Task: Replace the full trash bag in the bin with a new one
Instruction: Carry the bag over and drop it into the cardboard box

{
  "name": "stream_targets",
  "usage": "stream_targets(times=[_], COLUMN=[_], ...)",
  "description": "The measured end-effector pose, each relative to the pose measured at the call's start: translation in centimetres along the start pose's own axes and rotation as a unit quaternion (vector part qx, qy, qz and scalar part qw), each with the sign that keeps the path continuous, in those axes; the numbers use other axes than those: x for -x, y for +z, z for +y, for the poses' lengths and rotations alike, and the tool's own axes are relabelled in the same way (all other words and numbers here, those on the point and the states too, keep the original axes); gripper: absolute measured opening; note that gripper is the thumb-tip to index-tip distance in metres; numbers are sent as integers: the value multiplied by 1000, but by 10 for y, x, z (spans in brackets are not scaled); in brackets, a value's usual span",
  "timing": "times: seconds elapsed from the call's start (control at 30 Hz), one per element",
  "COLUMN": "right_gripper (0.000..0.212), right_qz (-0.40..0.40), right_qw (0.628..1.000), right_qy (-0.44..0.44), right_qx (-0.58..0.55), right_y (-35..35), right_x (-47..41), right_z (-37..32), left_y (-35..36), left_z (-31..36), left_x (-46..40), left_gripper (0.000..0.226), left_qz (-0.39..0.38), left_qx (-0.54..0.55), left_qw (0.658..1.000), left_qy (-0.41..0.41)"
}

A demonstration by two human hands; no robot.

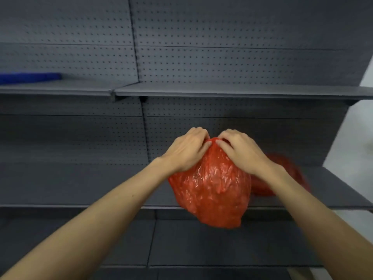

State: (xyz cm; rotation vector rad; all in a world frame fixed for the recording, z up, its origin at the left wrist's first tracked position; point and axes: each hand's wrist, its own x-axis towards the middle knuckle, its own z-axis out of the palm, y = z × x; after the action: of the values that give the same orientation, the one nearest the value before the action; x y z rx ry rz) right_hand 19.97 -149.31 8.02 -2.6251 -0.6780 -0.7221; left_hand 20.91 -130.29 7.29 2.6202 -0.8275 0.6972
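Blue object (30,77): far left on the upper shelf (201,90), lying flat; blurred, so I cannot tell what it is.

Shelving: dark grey metal shelves against a perforated back panel (201,37); it fills nearly the whole view.

Left arm: my bare forearm rises from the lower left corner toward the middle of the view; the wrist is bent slightly down.

Left hand (187,150): palm down, fingers curled tight over the gathered top of the red bag; thumb and fingertips pinch the plastic at its peak.

Red bag (212,188): a crinkled, glossy red plastic trash bag, bulging and full; its contents cannot be made out through the plastic; it is gathered to a point under both my hands; its body hangs in front of the edge of the middle shelf (80,184), its lowest part below that edge; I cannot tell whether it rests on the shelf.

Right hand (240,150): palm down, mirrored to the left one, fingers closed on the same bunched neck of the bag; the two hands nearly touch at the fingertips.

Right arm: my bare forearm comes up from the lower right corner.

Second red bag (290,168): lies on the middle shelf just behind my right wrist, partly hidden by it; blurred.

Far right: a pale wall (361,138) beyond the end of the shelving.
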Motion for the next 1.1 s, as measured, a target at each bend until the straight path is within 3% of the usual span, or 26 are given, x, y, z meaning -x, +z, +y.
stream_targets(times=[0.47,0.77,1.1], right_gripper=[27,26,28], right_qz=[-62,-100,-152], right_qw=[960,923,859], right_qy=[-198,-279,-395], right_qx=[-188,-243,-287], right_y=[143,185,229], right_x=[-96,-100,-104], right_z=[-307,-517,-696], left_y=[-186,-295,-375], left_z=[-172,-221,-270], left_x=[241,398,539], left_gripper=[23,23,22], left_qz=[20,71,110], left_qx=[-157,-238,-283], left_qw=[959,901,828], left_qy=[-234,-356,-472])
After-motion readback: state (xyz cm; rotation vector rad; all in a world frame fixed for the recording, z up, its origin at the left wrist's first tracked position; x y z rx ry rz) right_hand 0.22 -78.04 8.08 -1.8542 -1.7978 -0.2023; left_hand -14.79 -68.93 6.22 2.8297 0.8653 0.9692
